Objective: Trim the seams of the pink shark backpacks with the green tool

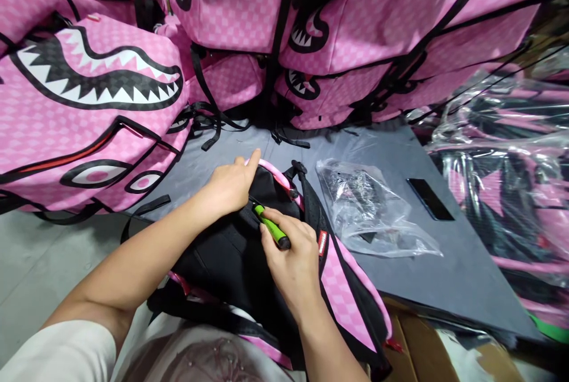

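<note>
A black and pink checkered backpack (231,257) lies in front of my body at the table's edge, its black side up. My left hand (233,183) grips its far part near the pink-trimmed edge, one finger stretched out and the others bent over the black fabric. In my right hand (293,251) is a bright green pen-shaped tool (272,228) with a black end. The tool's dark tip points at the black fabric close to my left fingers; exactly what it touches is hidden. A red label (322,243) shows beside my right hand.
Pink shark-mouth backpacks (102,85) are piled along the left and back. On the grey table (448,269) lie a clear plastic bag (368,204) with dark contents and a dark phone (430,199). Plastic-wrapped backpacks (507,180) stack at right. A cardboard box (418,340) stands below the table edge.
</note>
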`<state>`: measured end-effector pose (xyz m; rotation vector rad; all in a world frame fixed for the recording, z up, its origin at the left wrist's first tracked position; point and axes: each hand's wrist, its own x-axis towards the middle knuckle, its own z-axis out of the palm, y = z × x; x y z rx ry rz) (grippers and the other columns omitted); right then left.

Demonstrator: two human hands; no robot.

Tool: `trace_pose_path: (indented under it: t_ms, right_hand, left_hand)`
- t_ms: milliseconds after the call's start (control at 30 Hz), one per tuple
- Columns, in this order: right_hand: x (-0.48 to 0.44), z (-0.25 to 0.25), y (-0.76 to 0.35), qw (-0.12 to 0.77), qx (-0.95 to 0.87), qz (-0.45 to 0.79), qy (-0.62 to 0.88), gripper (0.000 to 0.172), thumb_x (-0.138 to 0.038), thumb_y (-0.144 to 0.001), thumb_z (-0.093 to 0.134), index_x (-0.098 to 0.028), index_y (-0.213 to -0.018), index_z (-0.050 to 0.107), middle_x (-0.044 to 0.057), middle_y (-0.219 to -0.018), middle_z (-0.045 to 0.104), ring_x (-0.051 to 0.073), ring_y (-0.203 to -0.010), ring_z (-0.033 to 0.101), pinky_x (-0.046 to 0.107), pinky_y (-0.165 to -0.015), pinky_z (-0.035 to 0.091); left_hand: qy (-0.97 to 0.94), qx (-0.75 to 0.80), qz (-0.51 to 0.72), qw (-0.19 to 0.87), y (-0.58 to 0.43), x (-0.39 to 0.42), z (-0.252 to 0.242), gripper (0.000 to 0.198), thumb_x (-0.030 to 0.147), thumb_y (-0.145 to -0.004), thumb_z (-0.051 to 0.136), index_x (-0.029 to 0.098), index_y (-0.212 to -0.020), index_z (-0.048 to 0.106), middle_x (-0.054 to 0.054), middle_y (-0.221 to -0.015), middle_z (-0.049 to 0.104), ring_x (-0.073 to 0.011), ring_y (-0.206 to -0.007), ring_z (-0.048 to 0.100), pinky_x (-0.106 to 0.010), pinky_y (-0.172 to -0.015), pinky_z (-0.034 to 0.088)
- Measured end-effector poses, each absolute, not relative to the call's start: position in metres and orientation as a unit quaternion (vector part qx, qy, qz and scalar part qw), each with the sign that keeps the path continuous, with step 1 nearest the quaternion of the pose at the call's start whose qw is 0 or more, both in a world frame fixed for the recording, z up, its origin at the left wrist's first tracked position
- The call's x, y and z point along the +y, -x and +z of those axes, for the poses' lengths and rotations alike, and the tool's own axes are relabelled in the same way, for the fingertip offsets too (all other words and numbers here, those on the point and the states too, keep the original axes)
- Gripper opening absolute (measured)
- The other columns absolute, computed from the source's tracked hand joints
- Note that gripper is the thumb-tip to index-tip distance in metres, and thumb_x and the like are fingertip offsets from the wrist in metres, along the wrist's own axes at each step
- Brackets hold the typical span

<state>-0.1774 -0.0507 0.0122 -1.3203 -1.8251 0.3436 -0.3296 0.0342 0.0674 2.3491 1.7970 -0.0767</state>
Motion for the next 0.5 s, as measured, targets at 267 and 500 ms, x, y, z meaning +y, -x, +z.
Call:
trace_pose_path:
  t_ms: [267, 500]
  right_hand:
    - [-0.0475, 0.0087, 0.1772, 0.436, -0.724, 0.138, 0.516, 0.021, -0.018, -0.087, 0.064, -0.022, -0.106, 0.07, 0.004, -0.104, 0.076, 0.021, -0.093, 0.07, 0.039, -0.086, 0.047]
    - [-0.0485, 0.0078, 0.1756, 0.438, -0.715, 0.145, 0.525, 0.021, -0.019, -0.086, 0.066, -0.022, -0.106, 0.071, 0.004, -0.102, 0.076, 0.021, -0.09, 0.07, 0.04, -0.086, 0.048]
  left_hand:
    - [-0.79, 0.606, -0.024, 0.083, 0.329, 0.034, 0.0664, 0.089, 0.021, -0.085, 0.06, 0.014, -0.157, 0.008, -0.018, -0.125, 0.057, -0.0281, -0.099, 0.068, -0.034, -0.077, 0.052]
    - [-0.789, 0.608, -0.026, 0.084, 0.3295, 0.0338, 0.066, 0.088, 0.02, -0.086, 0.059, 0.015, -0.157, 0.007, -0.018, -0.127, 0.056, -0.0273, -0.101, 0.067, -0.033, -0.078, 0.052]
